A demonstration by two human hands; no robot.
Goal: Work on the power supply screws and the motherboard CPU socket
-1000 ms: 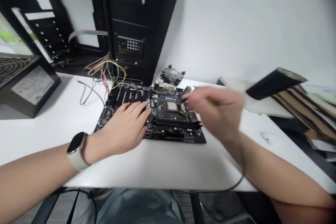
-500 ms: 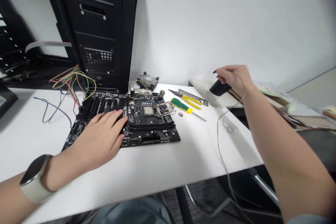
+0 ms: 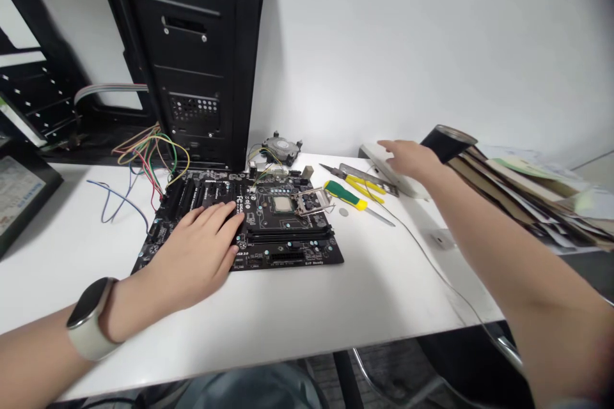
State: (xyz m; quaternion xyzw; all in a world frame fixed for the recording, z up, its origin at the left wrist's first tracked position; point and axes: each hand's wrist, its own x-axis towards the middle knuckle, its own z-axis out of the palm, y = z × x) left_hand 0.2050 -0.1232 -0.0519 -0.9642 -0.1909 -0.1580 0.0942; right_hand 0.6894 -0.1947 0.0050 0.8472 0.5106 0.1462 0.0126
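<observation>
You likely steady the black rectangular motherboard (image 3: 288,244), left hand (image 3: 201,259) spread; right hand (image 3: 407,158), two o'clock, fingers apart, next needs care.

"What do you see on the white table (image 3: 307,319)?"

"I see a motherboard (image 3: 268,225) lying flat, and a small fan (image 3: 282,146) just behind it."

"And to the right?"

"There I find pliers (image 3: 359,182), a screwdriver (image 3: 344,193) and one small disc (image 3: 343,212). The black case (image 3: 201,70) stands behind, more left."
</observation>
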